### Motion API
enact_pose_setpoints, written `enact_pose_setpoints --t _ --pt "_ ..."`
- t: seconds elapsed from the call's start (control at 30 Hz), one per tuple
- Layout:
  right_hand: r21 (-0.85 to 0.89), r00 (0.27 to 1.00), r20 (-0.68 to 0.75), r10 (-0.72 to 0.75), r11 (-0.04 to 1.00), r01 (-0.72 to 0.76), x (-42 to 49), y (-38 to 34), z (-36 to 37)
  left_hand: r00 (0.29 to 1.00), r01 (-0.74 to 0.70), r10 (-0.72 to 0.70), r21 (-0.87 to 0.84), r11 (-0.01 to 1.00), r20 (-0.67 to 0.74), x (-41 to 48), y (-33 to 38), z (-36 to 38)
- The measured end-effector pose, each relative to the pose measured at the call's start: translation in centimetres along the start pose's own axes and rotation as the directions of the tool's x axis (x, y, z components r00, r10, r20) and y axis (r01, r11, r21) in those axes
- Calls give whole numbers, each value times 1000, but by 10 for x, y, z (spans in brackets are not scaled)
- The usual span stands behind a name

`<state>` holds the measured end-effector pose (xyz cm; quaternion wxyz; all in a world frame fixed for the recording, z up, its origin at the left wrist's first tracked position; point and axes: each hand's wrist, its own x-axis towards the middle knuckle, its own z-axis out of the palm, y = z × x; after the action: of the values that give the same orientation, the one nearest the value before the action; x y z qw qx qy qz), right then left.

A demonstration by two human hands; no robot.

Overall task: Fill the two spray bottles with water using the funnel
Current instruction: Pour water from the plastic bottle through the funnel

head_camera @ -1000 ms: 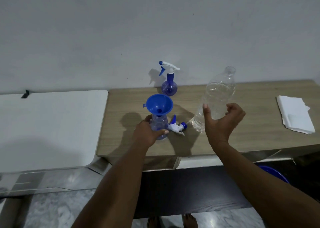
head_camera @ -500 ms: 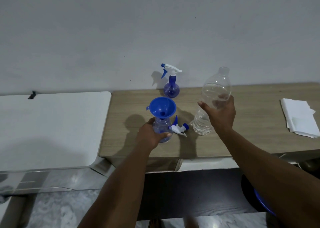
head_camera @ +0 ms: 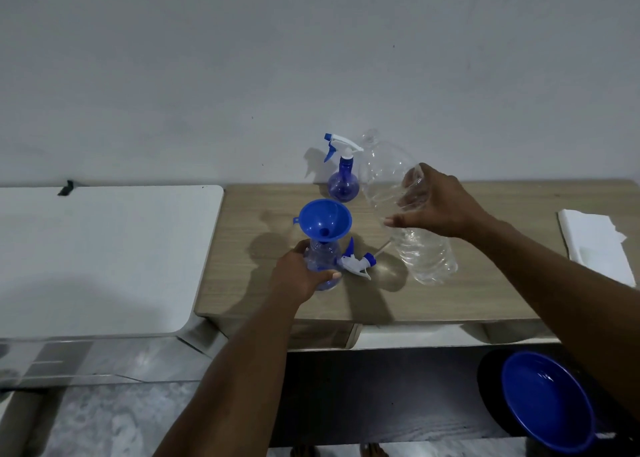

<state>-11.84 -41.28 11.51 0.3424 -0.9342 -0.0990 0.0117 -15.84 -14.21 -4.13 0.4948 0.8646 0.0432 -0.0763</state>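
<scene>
A blue funnel (head_camera: 325, 219) sits in the neck of an open, clear-blue spray bottle (head_camera: 322, 257) on the wooden table (head_camera: 485, 293). My left hand (head_camera: 299, 276) grips that bottle's body. Its white-and-blue spray head (head_camera: 356, 260) lies on the table just to the right. My right hand (head_camera: 436, 207) holds a large clear water bottle (head_camera: 384, 176) lifted off the table and tilted, mouth up and to the left. A second blue spray bottle (head_camera: 343, 182), with its head on, stands at the back by the wall.
A folded white cloth (head_camera: 595, 241) lies at the table's right end. A white tabletop (head_camera: 100, 259) adjoins on the left. A blue bowl (head_camera: 547, 411) sits low at the bottom right, below the table.
My right hand closed round the water bottle, lifted it off the table and tilted it leftward toward the funnel. My left hand stayed on the spray bottle.
</scene>
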Motion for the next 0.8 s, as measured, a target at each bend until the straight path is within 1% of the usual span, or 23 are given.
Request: enact_pose_setpoints --t 0.1,0.27,0.33,0.4,0.53,0.67,0.8 --pt "-80 992 127 -14 996 24 2 -3 -9 1000 -5 5 4 1000 -2 -1 -1 -1" --pt "-273 967 248 -52 954 122 2 -5 -21 1000 -3 3 12 1000 -2 -2 2 0" --pt "-359 959 277 -64 919 165 3 -7 -24 1000 -1 1 15 1000 3 -4 3 -1" --pt "-459 949 306 -74 862 215 5 -9 -24 1000 1 -1 16 1000 0 -5 4 -2" --pt "-597 932 358 -57 754 275 9 -12 -25 1000 -3 3 30 1000 -1 -5 7 -2" --pt "-686 932 358 -52 663 300 13 -14 -26 1000 7 -6 44 999 -2 -4 6 -2" --pt "-709 923 384 -34 630 318 15 -19 -28 1000 22 -22 32 999 -7 -3 4 -1"
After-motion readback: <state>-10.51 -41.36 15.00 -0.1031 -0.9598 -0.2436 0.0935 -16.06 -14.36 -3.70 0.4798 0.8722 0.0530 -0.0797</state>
